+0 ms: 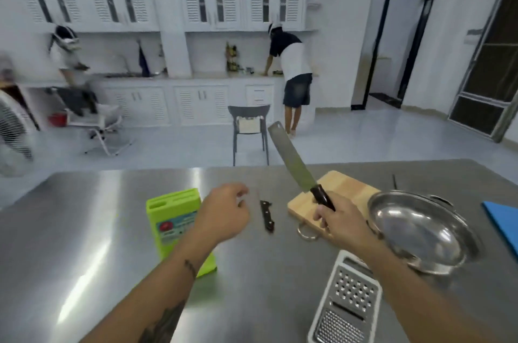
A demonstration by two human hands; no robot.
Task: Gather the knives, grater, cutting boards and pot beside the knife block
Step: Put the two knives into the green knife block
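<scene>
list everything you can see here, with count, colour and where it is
knife block: 1, lime green, on the steel table, left of centre
small knife: 1, dark handle, flat on the table right of the block
large knife: 1, steel blade, dark handle, held up in the right hand
wooden cutting board: 1, pale wood, on the table behind the right hand
pot: 1, steel, on the table at right
grater: 1, steel and white, near edge, lying flat
blue board: 1, far right edge, cut off
table: 1, steel
chair: 1, grey, beyond the table
people at the far counter: 2
left hand: empty, above the table
right hand: gripping the large knife
</scene>
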